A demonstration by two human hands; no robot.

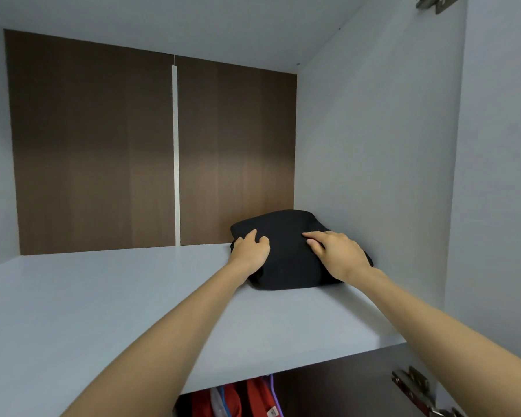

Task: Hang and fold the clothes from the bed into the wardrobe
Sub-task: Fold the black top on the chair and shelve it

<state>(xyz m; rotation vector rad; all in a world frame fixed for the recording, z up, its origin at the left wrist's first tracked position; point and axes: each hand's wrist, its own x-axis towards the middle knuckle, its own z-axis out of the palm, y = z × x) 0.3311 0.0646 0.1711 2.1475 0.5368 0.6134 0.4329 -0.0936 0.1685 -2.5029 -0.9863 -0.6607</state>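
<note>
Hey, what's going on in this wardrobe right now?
A person is reaching into the wardrobe with both hands on a folded black garment. It lies on the upper shelf, near the back right corner. The right hand lies flat on top of it. The left hand sits at its left edge with bent fingers, and I can't tell whether it grips the cloth. Below the shelf, red clothes hang.

folded garment [286, 236] on shelf [103, 296], far right corner; hanging clothes [238, 398] below.
</note>
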